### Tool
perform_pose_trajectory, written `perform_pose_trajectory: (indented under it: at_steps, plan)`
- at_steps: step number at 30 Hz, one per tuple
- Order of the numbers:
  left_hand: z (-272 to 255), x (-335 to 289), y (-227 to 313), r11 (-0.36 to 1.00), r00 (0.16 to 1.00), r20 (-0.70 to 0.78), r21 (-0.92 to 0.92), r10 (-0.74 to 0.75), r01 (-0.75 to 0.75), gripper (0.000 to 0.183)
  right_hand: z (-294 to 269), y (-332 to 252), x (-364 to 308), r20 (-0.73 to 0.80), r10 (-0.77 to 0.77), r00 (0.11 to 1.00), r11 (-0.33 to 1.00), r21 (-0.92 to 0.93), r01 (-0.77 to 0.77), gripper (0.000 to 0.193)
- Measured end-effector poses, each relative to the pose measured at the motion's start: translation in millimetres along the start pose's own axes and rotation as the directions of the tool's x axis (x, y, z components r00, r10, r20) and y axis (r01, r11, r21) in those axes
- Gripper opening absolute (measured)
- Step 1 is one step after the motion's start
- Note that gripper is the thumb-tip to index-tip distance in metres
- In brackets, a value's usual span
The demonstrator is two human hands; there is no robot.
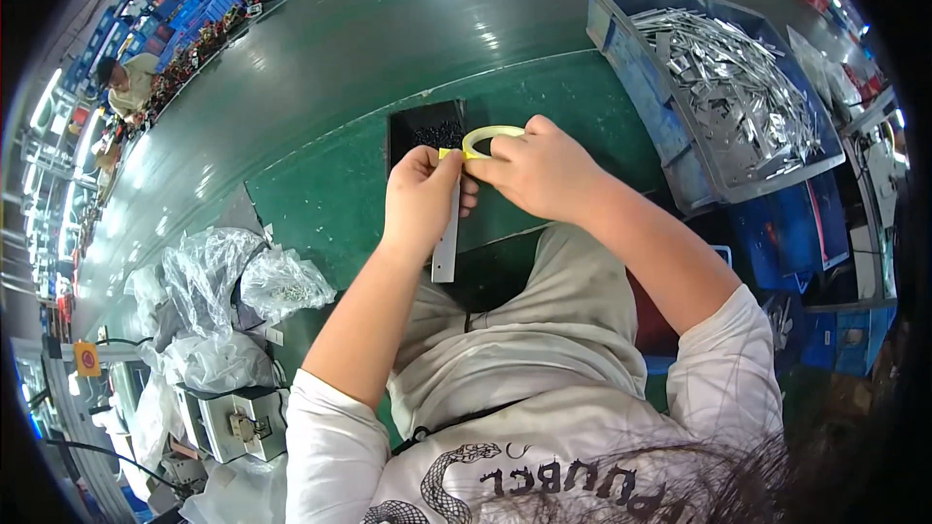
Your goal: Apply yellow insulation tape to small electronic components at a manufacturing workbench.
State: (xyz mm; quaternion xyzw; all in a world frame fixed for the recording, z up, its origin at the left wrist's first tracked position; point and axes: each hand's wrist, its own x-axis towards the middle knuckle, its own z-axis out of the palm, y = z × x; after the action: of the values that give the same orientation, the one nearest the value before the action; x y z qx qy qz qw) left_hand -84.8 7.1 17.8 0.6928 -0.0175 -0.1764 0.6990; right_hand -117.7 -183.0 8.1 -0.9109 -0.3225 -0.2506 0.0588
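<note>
My left hand (419,196) is closed on a flat silver metal strip (446,247), which hangs down toward my lap and has small holes near its lower end. Between thumb and fingers, a short piece of yellow tape (449,152) lies across the strip's upper end. My right hand (544,173) grips a roll of yellow tape (493,130), held on edge close to the left fingertips. Just beyond both hands sits a black tray (404,126) with small black parts (439,133) in it. The fingers partly cover the strip's top.
At the right, a blue-grey bin (670,136) holds many thin metal strips (728,68). Clear plastic bags (218,277) lie at the left beside a metal box-shaped device (238,422). The green table (330,175) borders a conveyor belt (388,29). Another person (129,82) is far left.
</note>
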Motion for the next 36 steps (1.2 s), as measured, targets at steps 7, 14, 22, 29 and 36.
perform_pose_trajectory:
  at_steps: [7, 14, 22, 29, 36]
  plan:
    - [-6.5, 42.7, 15.8, 0.960, 0.995, -0.038, 0.270, 0.092, -0.078, 0.024, 5.9, 32.0, 25.3, 0.107, 0.005, 0.994, 0.999, -0.046, 0.000, 0.027]
    - [-6.7, 64.4, 18.6, 0.913, 0.995, -0.058, 0.405, 0.086, -0.056, 0.027, 12.6, 44.4, 39.8, 0.223, 0.071, 0.972, 0.997, -0.037, -0.064, 0.025]
    - [-3.1, 71.4, 14.0, 0.915, 0.996, -0.065, 0.402, 0.055, -0.024, 0.025, 18.0, 50.5, 41.1, 0.228, 0.150, 0.962, 0.976, 0.119, -0.180, 0.020]
    - [-1.1, 70.3, 20.6, 0.899, 0.997, -0.077, 0.437, 0.007, 0.027, 0.026, 23.4, 55.7, 42.9, 0.214, 0.147, 0.966, 0.971, 0.154, -0.182, 0.020]
    - [-1.1, 83.7, 14.4, 0.911, 0.997, -0.080, 0.411, 0.003, 0.030, 0.027, 23.4, 61.8, 48.9, 0.217, 0.156, 0.964, 0.972, 0.142, -0.189, 0.019]
